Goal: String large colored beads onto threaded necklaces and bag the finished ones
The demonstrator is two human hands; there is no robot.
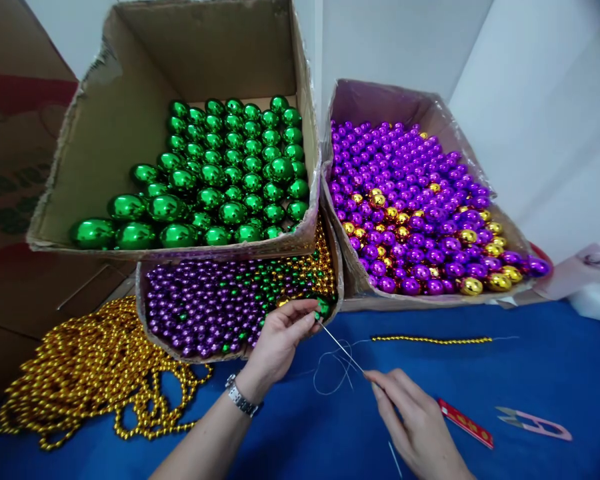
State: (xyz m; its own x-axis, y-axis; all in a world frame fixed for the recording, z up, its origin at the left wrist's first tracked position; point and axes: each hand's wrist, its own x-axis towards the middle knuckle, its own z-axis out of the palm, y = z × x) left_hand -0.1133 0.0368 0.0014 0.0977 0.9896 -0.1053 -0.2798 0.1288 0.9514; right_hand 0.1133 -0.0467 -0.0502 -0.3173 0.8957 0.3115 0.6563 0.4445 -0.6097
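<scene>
In the head view, my left hand (pixel 279 337), a metal-band watch on its wrist, pinches a small green bead (pixel 317 316) at its fingertips. The tip of a long thin needle (pixel 341 347) meets that bead; whether it has passed through the hole cannot be made out. My right hand (pixel 414 417) is closed on the needle's other end. Loose clear thread (pixel 330 390) curls on the blue cloth below the needle. Just beyond my left fingers is the box of small purple, green and gold beads (pixel 200 307), with a larger green ball (pixel 323 305) at its near right corner.
A carton of big green balls (pixel 213 177) overhangs the small-bead box. Right of it stands a carton of purple and gold balls (pixel 400 173). Gold bead strands (pixel 95 373) heap at left. A gold beaded string (pixel 430 339), red packet (pixel 466 424) and pink thread snips (pixel 537 424) lie right.
</scene>
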